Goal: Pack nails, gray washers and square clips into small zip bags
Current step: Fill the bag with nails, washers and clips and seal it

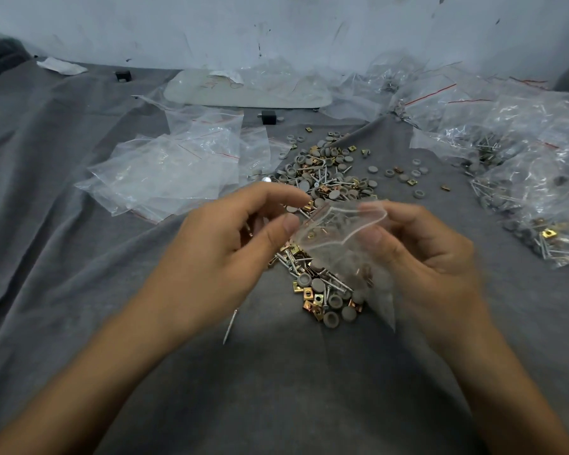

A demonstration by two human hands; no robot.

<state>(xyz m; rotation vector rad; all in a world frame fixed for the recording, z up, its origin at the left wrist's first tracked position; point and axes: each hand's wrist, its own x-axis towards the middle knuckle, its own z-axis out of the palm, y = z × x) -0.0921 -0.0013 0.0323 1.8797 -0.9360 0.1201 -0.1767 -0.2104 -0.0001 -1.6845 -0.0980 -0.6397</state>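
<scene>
Filling seems underway: right hand (421, 254) is pinching a part-filled bag (339, 244); left hand (224, 238) is hovering beside its mouth, fingers loosely curled, seemingly empty. Next, likely grabbing more from the pile (319, 290) beneath the fingertips.

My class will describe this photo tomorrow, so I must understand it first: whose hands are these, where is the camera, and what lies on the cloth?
No machine here: a person works with bare hands, and one camera worn on the head looks down at them. The right hand pinches a small zip bag that seems to hold a few parts. The left hand is at the bag's edge; blur hides whether it grips. Beneath lies a loose pile of nails, gray washers and square clips on a gray cloth. Empty bags lie to the left, filled bags to the right.
</scene>
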